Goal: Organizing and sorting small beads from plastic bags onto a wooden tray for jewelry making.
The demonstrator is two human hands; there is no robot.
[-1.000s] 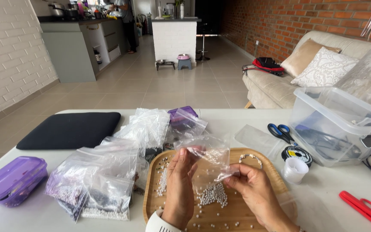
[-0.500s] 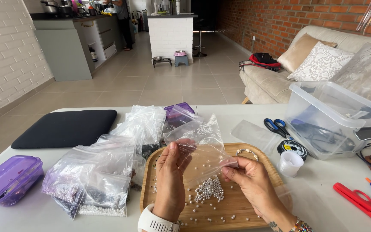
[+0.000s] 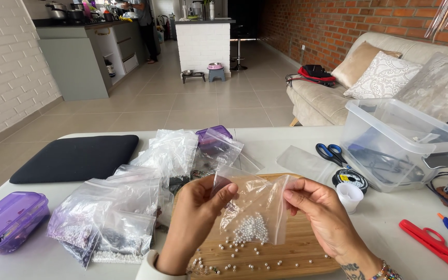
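Fingers of left hand [image 3: 195,215] and right hand [image 3: 320,210] pinch clear bag [image 3: 252,207] of pearls above wooden tray [image 3: 307,243]; best keep the mouth over the tray.

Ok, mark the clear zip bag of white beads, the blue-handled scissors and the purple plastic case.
Clear zip bag of white beads [image 3: 252,207], head view, on its middle panel.
Blue-handled scissors [image 3: 330,153], head view, on the handles.
Purple plastic case [image 3: 7,220], head view, on the lid.

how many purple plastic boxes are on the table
2: one purple box at the table's left edge, beside the pile of bags; a smaller purple box behind the bags. Others may be hidden under the pile.
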